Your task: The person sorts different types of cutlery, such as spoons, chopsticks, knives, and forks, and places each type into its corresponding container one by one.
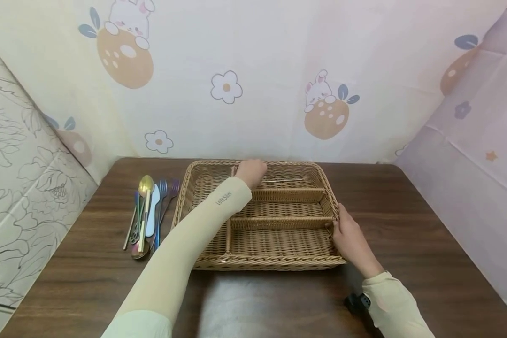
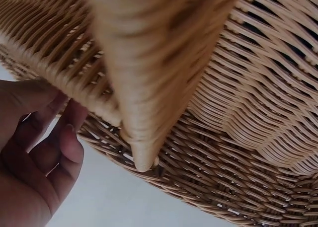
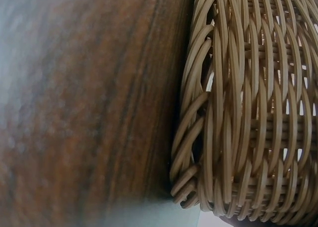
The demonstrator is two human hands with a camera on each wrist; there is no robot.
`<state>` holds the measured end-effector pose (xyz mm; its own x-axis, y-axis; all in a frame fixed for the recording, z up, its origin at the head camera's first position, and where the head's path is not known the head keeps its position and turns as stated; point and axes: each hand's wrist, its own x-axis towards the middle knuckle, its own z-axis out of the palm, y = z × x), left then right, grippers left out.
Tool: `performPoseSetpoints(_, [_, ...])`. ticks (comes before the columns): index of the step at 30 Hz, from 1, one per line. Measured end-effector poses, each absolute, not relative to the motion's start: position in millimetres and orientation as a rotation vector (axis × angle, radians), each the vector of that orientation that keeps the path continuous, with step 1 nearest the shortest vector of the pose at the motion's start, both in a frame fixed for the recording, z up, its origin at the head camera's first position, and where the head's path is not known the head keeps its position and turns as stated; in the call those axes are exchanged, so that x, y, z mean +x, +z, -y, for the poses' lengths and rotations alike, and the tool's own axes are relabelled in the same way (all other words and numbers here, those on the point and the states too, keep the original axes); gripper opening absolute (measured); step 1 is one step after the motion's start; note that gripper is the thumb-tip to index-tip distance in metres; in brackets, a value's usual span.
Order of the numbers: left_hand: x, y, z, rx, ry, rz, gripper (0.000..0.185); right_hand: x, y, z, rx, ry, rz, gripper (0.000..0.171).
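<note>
A woven wicker basket (image 1: 279, 263) with several compartments stands in the middle of the brown table (image 1: 405, 202). My left hand (image 1: 251, 171) reaches across it to the far rim, where a divider meets the wall. In the left wrist view its thumb and curled fingers (image 2: 39, 152) close on the wicker edge (image 2: 238, 113). My right hand (image 1: 347, 232) holds the basket's right rim, fingers hooked over it. The right wrist view shows only the basket's outer wall (image 3: 248, 113) and the table (image 3: 89, 113). A thin metal rod (image 1: 284, 180) lies in the far compartment.
A pile of cutlery (image 1: 148, 211), with a gold spoon, forks and a white knife, lies left of the basket. Patterned cloth walls close in the table at the back and on both sides. A black strap device (image 1: 357, 303) sits at my right wrist.
</note>
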<state>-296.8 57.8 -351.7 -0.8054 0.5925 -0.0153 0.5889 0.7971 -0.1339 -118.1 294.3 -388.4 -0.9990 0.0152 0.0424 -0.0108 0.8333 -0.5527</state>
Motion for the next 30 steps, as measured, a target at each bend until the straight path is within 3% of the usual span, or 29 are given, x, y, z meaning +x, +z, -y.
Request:
performPoseSetpoints(14, [-306, -372, -51, -0.965, 0.127, 3.03, 0.018, -116, -387, -294, 0.011, 0.89, 2.953, 0.055])
performPoseSetpoints(30, [-310, -370, -49, -0.873, 0.009, 3.193, 0.023, -119, -389, -296, 0.013, 0.904, 2.955, 0.055])
